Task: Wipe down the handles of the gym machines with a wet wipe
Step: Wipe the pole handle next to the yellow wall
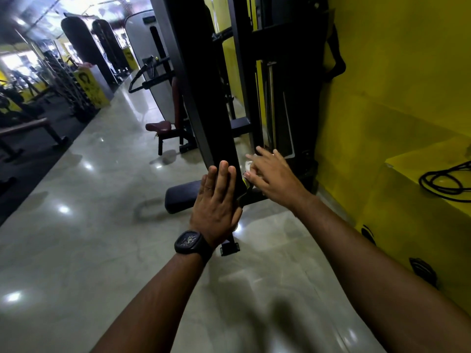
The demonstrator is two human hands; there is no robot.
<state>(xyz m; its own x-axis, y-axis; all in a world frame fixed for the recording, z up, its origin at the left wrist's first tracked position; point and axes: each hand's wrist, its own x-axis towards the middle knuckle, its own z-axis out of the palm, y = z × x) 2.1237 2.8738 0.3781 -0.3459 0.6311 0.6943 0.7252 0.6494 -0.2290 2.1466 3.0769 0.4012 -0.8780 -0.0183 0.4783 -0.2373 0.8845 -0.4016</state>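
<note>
Head view of a gym aisle, with the black upright post [201,98] of a weight machine as the reference. The left hand [216,200] lies flat against the lower end of the post, fingers straight and held together, pointing up along it; a black wristwatch [191,243] sits on that wrist, below the post's foot. The right hand [272,174] is just to the right of the post's lower end, fingers extended and spread apart, palm turned down. The wet wipe [249,165] shows as a white patch between and beneath those spread fingers, immediately beside the post; whether the hand presses it onto a machine part cannot be told, since the hand hides most of it. A dark padded bench [181,197] lies left of the post's base, and a maroon seat [158,126] stands further back on the same side. To the right of the post rises the yellow wall [395,72], with a coiled black cable [446,179] on its ledge. Far to the left of the post hang two punching bags [76,47]. Glossy floor tiles [102,225] spread out from the post's base.
</note>
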